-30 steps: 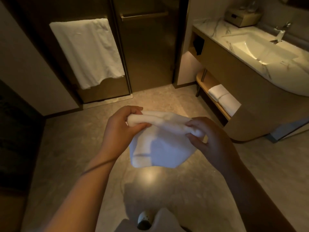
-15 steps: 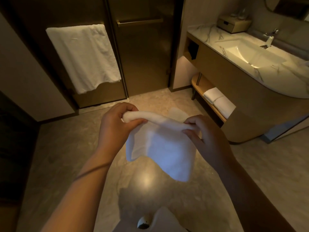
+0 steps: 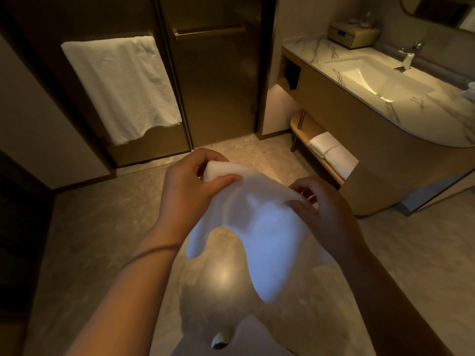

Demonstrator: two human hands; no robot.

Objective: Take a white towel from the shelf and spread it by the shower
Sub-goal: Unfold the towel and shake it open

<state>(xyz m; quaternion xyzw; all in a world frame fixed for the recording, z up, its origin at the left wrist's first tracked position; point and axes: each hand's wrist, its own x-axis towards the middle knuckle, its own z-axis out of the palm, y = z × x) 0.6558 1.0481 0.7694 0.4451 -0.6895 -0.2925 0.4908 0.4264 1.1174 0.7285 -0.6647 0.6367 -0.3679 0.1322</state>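
A white towel [image 3: 259, 227] hangs in the air in front of me, partly unfolded, its lower edge drooping in two uneven flaps. My left hand [image 3: 187, 191] pinches its top left corner between thumb and fingers. My right hand [image 3: 326, 214] pinches the top right edge. Beyond the towel stand the dark glass shower doors [image 3: 218, 86], with bare stone floor [image 3: 244, 152] in front of them. The wooden shelf [image 3: 305, 129] under the vanity at the right holds two more folded white towels [image 3: 331, 154].
A large white towel [image 3: 123, 86] hangs on the left shower door. The curved vanity with a lit sink [image 3: 380, 80], tap and a small box [image 3: 352, 35] fills the right side. A wall [image 3: 38, 140] and dark doorway edge lie at the left.
The towel has opened further and hangs lower, its bottom now splitting into two flaps. Both hands keep their grip and have moved slightly apart. My view has tilted up a little.
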